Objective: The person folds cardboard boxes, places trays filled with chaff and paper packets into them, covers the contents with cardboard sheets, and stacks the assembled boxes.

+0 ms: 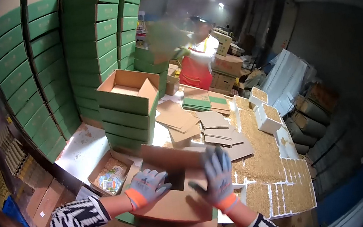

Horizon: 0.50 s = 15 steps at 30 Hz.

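An open cardboard box [176,205] with raised flaps stands right in front of me, green showing low on its side. My left hand [149,186], in a grey glove with an orange cuff, lies over the left part of this box with its fingers stretched out. On the right, my right hand [218,173] is raised at the far flap's end, fingers spread and slightly blurred. Whether the right palm touches the flap I cannot tell. Neither hand appears to hold anything.
Tall stacks of green boxes [51,62] rise at the left, with a shorter stack [125,107] ahead. Loose cardboard sheets [221,129] lie beside grain-filled white foam trays [260,149]. A small carton [111,172] holds printed packets. Another person [197,62] stands across the table.
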Tool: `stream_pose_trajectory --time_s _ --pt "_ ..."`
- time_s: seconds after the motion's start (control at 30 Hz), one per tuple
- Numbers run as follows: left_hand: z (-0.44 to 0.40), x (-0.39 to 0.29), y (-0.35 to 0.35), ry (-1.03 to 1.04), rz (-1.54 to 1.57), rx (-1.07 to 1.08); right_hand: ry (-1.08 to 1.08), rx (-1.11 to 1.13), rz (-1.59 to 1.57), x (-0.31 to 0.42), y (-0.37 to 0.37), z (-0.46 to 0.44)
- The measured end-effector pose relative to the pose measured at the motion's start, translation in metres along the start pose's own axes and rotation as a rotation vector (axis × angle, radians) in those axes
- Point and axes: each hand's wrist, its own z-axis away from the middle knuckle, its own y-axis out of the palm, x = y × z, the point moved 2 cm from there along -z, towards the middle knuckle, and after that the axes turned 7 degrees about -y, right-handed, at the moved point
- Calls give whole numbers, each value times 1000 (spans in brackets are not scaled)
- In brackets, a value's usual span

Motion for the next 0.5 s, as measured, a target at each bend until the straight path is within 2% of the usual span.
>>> stream_pose_trajectory --time_s 0.07,0.1,0.13,0.17,0.2,0.27,0.3,0.33,0.4,0.43,0.47,0.5 --pt "5 -9 -14 32 34 -306 189 9 -128 -23 21 1" --pt "6 -4 -18 57 -82 -509 74 30 -116 -16 22 9" --pt "10 5 -20 76 -197 -716 13 102 28 -5 15 22" --pt "12 15 -18 3 -142 -751 63 200 -176 2 1 28" --pt "13 13 -28 -112 -169 -711 118 303 -389 7 -6 39" --pt "7 39 6 -469 305 -254 258 393 -620 3 15 77" --pt "1 49 19 -612 160 29 451 227 -824 -5 23 91" --pt "-2 44 13 -575 97 5 726 108 -1053 -25 31 100" --pt "3 25 -8 -512 -38 -38 944 -191 -1113 -66 64 118" --pt "10 14 -14 -405 -9 -119 1061 -32 -1235 -101 98 150" --pt "15 -1 -27 -110 63 -443 1319 41 -1377 -108 106 155" --pt "19 -14 -45 0 86 -549 1606 88 -1485 -115 111 159"
